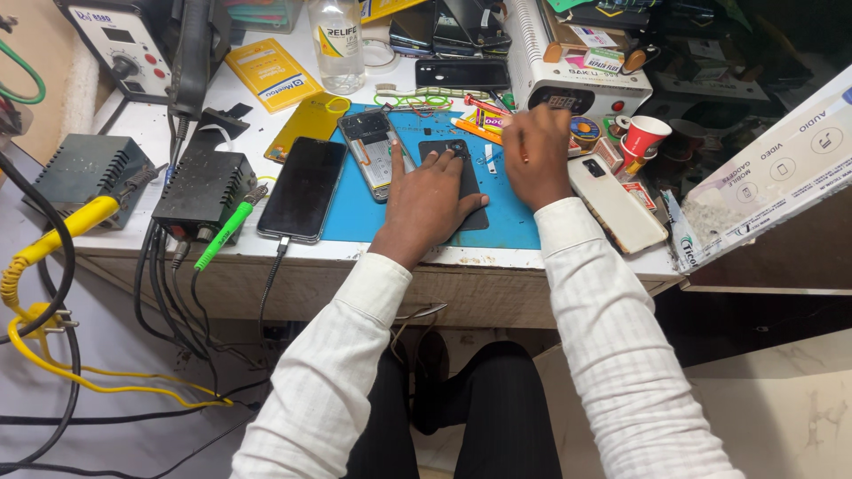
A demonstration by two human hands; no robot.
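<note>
— Pressing flat on a dark phone back panel [461,191], fingers spread and open: the left hand [428,202], pinning the panel to the blue work mat [510,213] near the front of the tabletop [222,89].

— And hovering just behind it, curled closed around a thin orange-tipped tool [524,158]: the right hand [537,155], sitting at the mat's far right corner, close to the panel's top edge.

— Lying just left of the pressed panel, on the same mat: an opened phone [373,151] showing its bare insides, with a yellow phone cover [306,124] resting beyond its upper left corner.

— Sitting off the mat's left edge, screen up and dark: a black phone [304,188] with a cable plugged into its lower end, hanging over the front of the tabletop.

— Resting to the right of the right hand, angled toward the tabletop's corner: a white phone [617,204], back side up. Standing behind it, a small red cup [645,135] and a white box-shaped machine [577,75] with a dark display.

— Crowding the left end: a black soldering station [204,186] with a green-handled lead [226,232], plus yellow cables [53,239] trailing down toward the floor.

— Showing at the bottom: white sleeves [612,293] and dark trousers, seated at the tabletop.
</note>
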